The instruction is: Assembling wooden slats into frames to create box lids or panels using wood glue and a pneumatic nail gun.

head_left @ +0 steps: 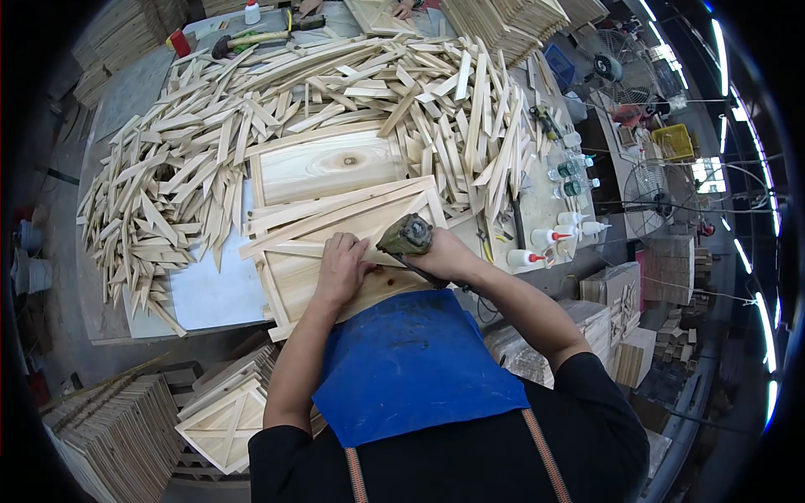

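Observation:
In front of me lies a pale wooden panel [299,279] with a raised frame, its near edge by my blue apron. My left hand [339,267] holds a thin wooden strip [295,248] down on the panel, fingers bent and thumb toward the right. A worn nail gun [406,235] is gripped in my right hand [446,254]. It stands over the panel just right of my left hand; its nose is hidden from view. Beyond the panel lie a loose wooden strip [335,220] and another framed panel [327,170].
A big heap of wooden strips [189,159] surrounds the panels. Glue bottles [524,258], pliers [485,244] and plastic bottles [570,172] lie at the right. Stacked panels [117,436] stand lower left. Another person's hand [404,9] shows at the far edge.

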`<control>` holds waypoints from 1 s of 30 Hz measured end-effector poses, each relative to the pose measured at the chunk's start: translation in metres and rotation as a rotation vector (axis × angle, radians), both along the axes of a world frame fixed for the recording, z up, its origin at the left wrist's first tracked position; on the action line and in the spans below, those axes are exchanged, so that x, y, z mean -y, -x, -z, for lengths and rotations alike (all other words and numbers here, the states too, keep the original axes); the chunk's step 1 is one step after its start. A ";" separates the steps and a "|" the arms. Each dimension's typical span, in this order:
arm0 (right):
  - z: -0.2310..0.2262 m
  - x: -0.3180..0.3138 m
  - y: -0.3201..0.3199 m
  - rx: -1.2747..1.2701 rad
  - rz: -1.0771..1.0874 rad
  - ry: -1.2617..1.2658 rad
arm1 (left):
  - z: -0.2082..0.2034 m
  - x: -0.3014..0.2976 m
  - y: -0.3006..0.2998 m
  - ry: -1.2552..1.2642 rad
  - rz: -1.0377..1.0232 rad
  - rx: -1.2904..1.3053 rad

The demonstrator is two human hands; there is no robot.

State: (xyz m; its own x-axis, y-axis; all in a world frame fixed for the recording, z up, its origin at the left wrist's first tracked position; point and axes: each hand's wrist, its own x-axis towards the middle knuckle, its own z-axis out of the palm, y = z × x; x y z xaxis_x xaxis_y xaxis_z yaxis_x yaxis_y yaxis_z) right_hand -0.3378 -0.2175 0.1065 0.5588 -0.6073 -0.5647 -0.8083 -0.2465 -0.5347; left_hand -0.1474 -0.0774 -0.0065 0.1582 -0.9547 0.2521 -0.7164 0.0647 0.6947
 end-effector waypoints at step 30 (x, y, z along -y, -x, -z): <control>0.135 0.033 0.189 -0.230 0.431 0.344 | -0.005 -0.014 0.010 -0.026 -0.075 0.052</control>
